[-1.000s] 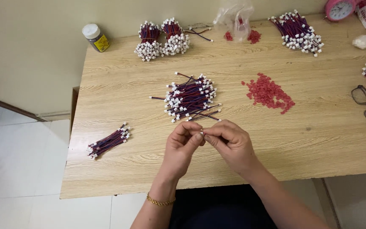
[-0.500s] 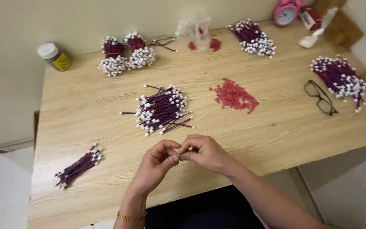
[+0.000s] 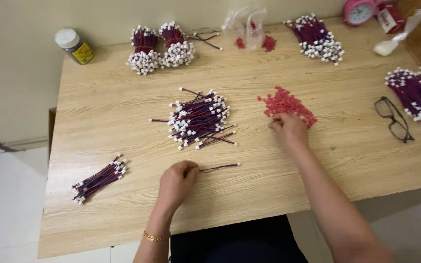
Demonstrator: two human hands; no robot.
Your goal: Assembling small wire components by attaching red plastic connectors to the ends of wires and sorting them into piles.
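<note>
Left hand (image 3: 177, 181) pinched one wire (image 3: 219, 167) near the desk's (image 3: 98, 112) front edge; right hand (image 3: 288, 130), fingertips pressed together, touched the red bead pile (image 3: 286, 103) mid-desk.

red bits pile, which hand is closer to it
Right. The right hand touches the pile of red bits at its near edge; the left hand holds a wire far left.

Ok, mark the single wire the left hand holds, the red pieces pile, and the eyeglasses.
single wire (image 3: 220, 167), head view, middle of its length.
red pieces pile (image 3: 283, 101), head view, centre of the heap.
eyeglasses (image 3: 385, 107), head view, rim of the upper lens.
</note>
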